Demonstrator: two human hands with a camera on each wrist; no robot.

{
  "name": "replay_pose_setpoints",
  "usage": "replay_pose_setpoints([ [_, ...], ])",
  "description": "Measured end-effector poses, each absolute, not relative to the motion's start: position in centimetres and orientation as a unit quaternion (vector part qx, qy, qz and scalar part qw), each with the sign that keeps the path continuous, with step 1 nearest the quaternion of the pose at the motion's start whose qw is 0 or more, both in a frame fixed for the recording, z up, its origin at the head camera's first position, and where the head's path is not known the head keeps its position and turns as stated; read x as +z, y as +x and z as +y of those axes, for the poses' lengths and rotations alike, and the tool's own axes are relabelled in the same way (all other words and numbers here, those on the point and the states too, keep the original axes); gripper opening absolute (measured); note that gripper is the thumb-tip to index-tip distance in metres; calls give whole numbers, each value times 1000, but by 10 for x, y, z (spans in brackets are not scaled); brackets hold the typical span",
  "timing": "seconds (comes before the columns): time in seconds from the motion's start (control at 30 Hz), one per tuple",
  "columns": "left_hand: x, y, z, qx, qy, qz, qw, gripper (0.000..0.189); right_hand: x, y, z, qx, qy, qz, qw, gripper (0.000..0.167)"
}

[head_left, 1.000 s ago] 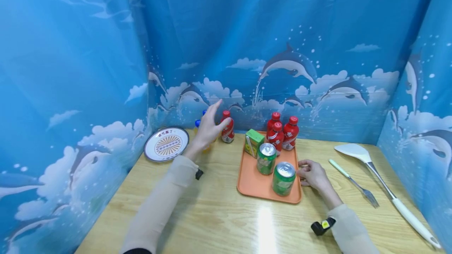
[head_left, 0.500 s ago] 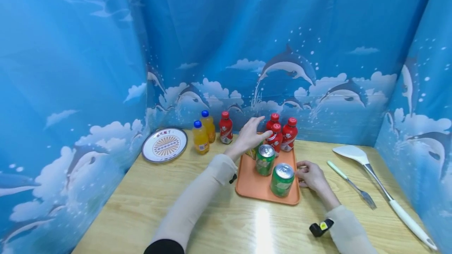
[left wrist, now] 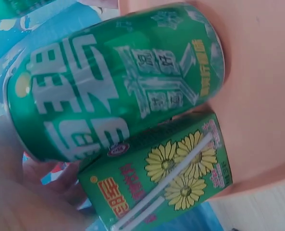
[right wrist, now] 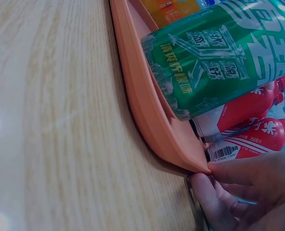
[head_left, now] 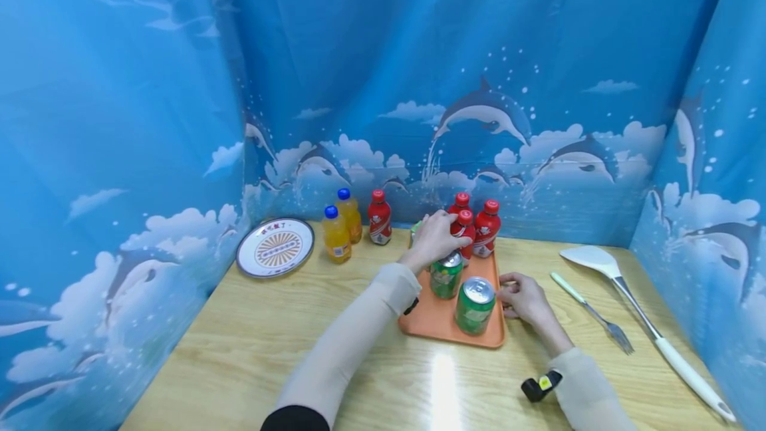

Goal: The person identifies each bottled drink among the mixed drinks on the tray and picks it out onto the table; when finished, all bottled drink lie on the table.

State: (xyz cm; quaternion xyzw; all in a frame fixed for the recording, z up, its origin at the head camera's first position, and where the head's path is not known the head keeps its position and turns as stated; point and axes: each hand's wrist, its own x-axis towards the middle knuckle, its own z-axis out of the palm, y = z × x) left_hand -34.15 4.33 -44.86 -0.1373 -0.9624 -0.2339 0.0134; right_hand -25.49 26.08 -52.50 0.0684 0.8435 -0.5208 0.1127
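My left hand (head_left: 438, 239) reaches over the orange tray (head_left: 435, 324), fingertips right at the front red bottle (head_left: 465, 235); I cannot tell whether it grips the bottle. In the left wrist view, a green soda can (left wrist: 118, 82) and a green drink carton (left wrist: 180, 173) with a straw lie below that hand. At the tray's right side my right hand (head_left: 526, 299) pinches the rim between thumb and fingers, beside another green can (head_left: 475, 311). Two more red bottles (head_left: 487, 231) stand behind the front one. In the head view the left hand hides most of the carton.
Left of the tray stand a red bottle (head_left: 380, 218) and two orange drink bottles (head_left: 338, 238). A patterned plate (head_left: 245, 255) lies at the far left. On the right are a fork (head_left: 589, 308) and a long-handled white spatula (head_left: 634, 304). Blue dolphin curtains (head_left: 383, 85) enclose the table.
My left hand has moved right from above the orange bottles, over the carton, to the front red bottle. The right hand stays at the tray's edge.
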Motion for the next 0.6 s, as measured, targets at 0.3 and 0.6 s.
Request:
replay_pose_setpoints([
  [0.3,-449,-339,54,-173,-103,-979,41,72,-523,-255,260,-523,69,842,111,47],
  [0.6,-450,-339,57,-176,-103,-977,59,61,-522,-255,261,-521,70,843,115,45],
])
